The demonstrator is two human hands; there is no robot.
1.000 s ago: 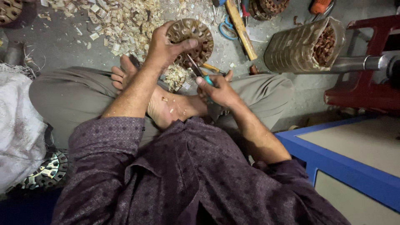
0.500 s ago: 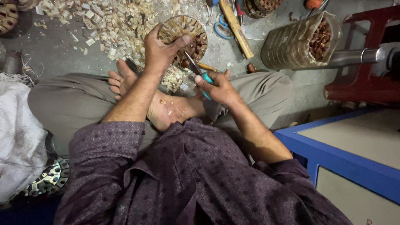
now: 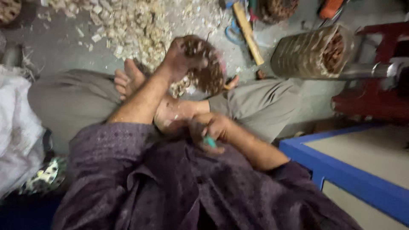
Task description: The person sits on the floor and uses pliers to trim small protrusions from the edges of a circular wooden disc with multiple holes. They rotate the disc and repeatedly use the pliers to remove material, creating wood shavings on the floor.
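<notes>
My left hand [image 3: 179, 57] grips the rim of a round motor stator [image 3: 206, 68] with copper windings, held on edge over my bare feet [image 3: 132, 81]. My right hand [image 3: 208, 130] is pulled back close to my chest and is shut on a small tool with a teal handle [image 3: 208, 140]. The tool's tip is hidden and the frame is blurred. I sit cross-legged on the floor in grey trousers and a purple patterned shirt.
A heap of pale scrap chips [image 3: 128, 25] covers the floor ahead. A large cylindrical stator [image 3: 315, 53] lies at right beside a red metal frame [image 3: 375, 98]. A wooden-handled tool [image 3: 247, 32] lies ahead. A blue-edged board [image 3: 341, 166] is at lower right, a white sack [image 3: 17, 127] at left.
My right hand has drawn the teal-handled tool away from the stator back toward my chest. My left hand has kept hold of the stator and tilted it.
</notes>
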